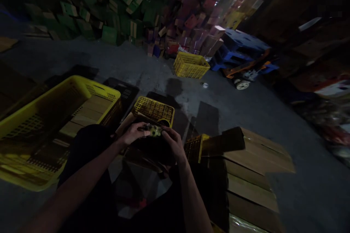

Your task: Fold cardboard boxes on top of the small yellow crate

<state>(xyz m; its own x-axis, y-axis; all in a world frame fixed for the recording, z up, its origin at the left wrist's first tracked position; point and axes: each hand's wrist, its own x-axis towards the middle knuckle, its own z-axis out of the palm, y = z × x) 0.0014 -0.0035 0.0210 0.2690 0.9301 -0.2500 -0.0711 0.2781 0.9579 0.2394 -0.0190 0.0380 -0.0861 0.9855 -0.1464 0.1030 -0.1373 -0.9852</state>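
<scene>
My left hand (pixel 133 133) and my right hand (pixel 174 141) meet in front of my lap, their fingers closed on the two ends of a small yellow-green piece with dark round spots (pixel 155 131). Its exact kind is too dim to make out. Directly beneath the hands is a dark area, bordered on the left by a brown cardboard flap (pixel 126 123). Just beyond the piece stands a small yellow crate (pixel 155 108), with a dark round item with a yellow rim (pixel 164 122) at its near side.
To my left is a large yellow tub (pixel 75 80) holding brown cartons (pixel 89 111). Stacked cardboard (pixel 253 185) lies at my right beside another yellow crate (pixel 193 147). Farther off are a yellow basket (pixel 191 66), blue pallets (pixel 240 45), an orange pallet jack (pixel 246 72) and heaped boxes (pixel 109 34).
</scene>
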